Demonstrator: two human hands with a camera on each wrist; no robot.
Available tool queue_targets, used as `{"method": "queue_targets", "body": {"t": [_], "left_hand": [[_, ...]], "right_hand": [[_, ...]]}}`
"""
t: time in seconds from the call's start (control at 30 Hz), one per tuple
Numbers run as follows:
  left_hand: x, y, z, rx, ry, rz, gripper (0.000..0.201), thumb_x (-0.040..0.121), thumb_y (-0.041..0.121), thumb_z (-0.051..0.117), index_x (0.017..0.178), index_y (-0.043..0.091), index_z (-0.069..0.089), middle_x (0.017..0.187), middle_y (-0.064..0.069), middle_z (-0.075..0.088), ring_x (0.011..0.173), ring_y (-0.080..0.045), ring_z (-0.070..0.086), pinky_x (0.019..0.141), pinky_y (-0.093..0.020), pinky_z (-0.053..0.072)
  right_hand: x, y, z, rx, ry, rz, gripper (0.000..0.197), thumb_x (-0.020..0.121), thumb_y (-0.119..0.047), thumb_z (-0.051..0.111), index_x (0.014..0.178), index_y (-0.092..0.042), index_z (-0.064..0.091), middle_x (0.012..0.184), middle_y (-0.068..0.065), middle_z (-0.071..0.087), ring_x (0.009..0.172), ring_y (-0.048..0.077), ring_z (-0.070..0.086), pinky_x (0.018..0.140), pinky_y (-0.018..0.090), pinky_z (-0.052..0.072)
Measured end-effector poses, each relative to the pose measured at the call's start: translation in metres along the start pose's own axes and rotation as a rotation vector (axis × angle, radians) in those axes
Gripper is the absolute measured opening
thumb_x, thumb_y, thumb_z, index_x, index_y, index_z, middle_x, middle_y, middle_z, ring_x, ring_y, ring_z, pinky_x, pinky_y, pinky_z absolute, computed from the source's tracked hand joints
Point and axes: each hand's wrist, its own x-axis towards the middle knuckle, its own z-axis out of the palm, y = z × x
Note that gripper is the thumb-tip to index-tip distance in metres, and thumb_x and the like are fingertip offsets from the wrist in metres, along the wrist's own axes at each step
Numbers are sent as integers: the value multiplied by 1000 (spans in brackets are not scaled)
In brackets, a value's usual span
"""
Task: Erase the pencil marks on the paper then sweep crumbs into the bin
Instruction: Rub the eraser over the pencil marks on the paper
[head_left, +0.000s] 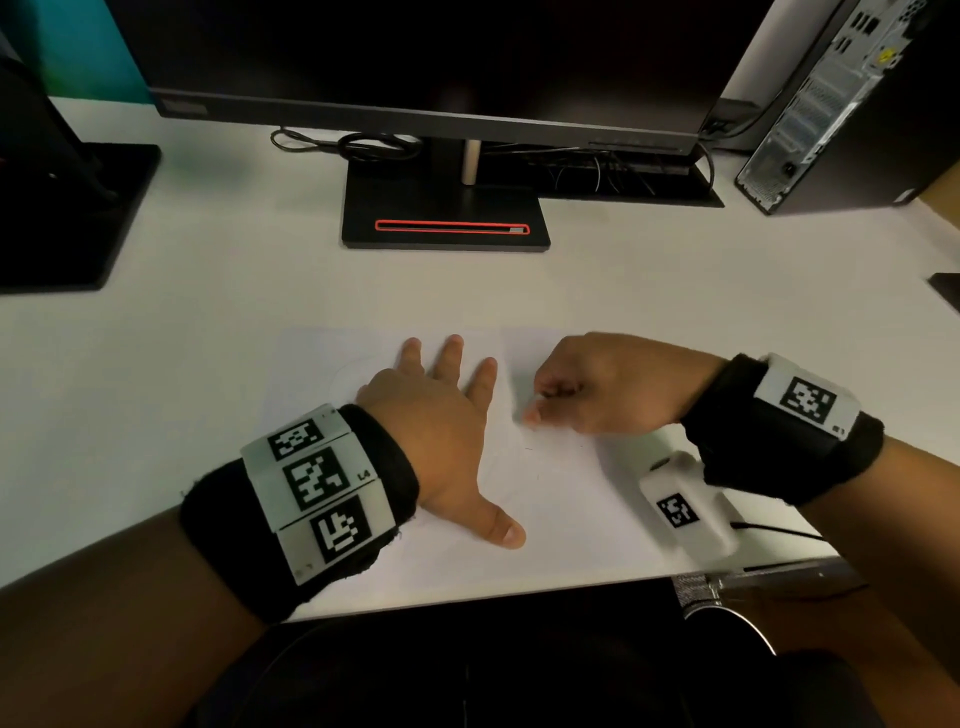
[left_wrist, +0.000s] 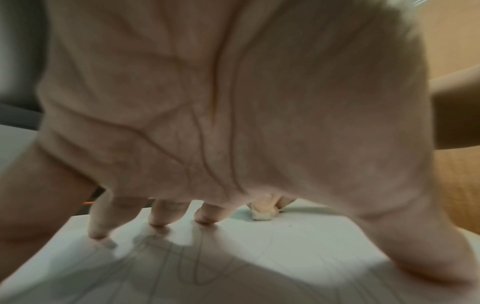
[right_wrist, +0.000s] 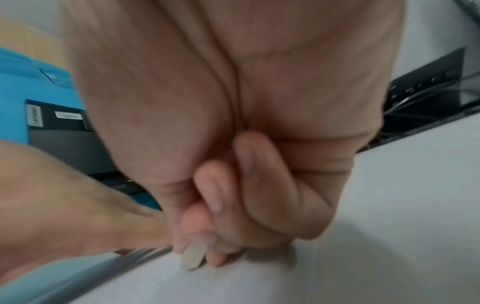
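Note:
A white sheet of paper (head_left: 566, 499) lies flat on the white desk near its front edge, with faint pencil lines (left_wrist: 182, 273) on it. My left hand (head_left: 441, 410) lies flat on the sheet with fingers spread, holding it down. My right hand (head_left: 582, 389) is curled and pinches a small white eraser (right_wrist: 192, 258), whose tip touches the paper just right of the left fingers. The eraser (left_wrist: 262, 215) shows beyond the left fingers in the left wrist view. A few tiny dark specks (head_left: 530, 449) lie on the paper below the right hand.
A monitor stand (head_left: 447, 218) sits behind the paper, another black stand (head_left: 67, 218) at the left, a computer tower (head_left: 831, 114) at the back right. Cables (head_left: 353, 143) lie behind the stand. A round dark rim (head_left: 737, 623) shows below the desk's front edge at the right.

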Motion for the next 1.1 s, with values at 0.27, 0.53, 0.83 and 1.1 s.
{"method": "queue_targets", "body": {"t": [0.27,0.53,0.83,1.1], "left_hand": [[1,-1,2,-1,26,16,150,50,101,53,151,30,-33,160,-9,-35,150,-45,-17,113,-55,32],[1,-2,5,-5,69,38,142,52,100,53,148,42,-34,161,-11,-33,150,-47,-14,110,-55,36],[1,-1,5,2,65,40,140,52,100,53,145,46,-37,160,-11,-35,150,-47,-16,111,-56,38],[2,-1,5,5,58,51,131,53,101,51,142,55,-34,160,-12,-35,149,-48,-16,109,-55,37]], "right_hand": [[-2,-4,6,0,-15,-32,47,98,-43,57,64,-11,50,56,-3,45,53,14,40,58,33,39],[-4,-6,10,4,-34,-42,47,98,-45,57,66,-12,53,56,-3,47,52,13,42,59,32,40],[-4,-8,11,-8,-25,-25,47,98,-45,55,67,-11,53,57,-1,48,54,14,44,60,35,42],[-14,-17,16,22,-68,-66,41,100,-40,57,70,-11,58,62,-23,59,54,11,47,61,25,40]]}}
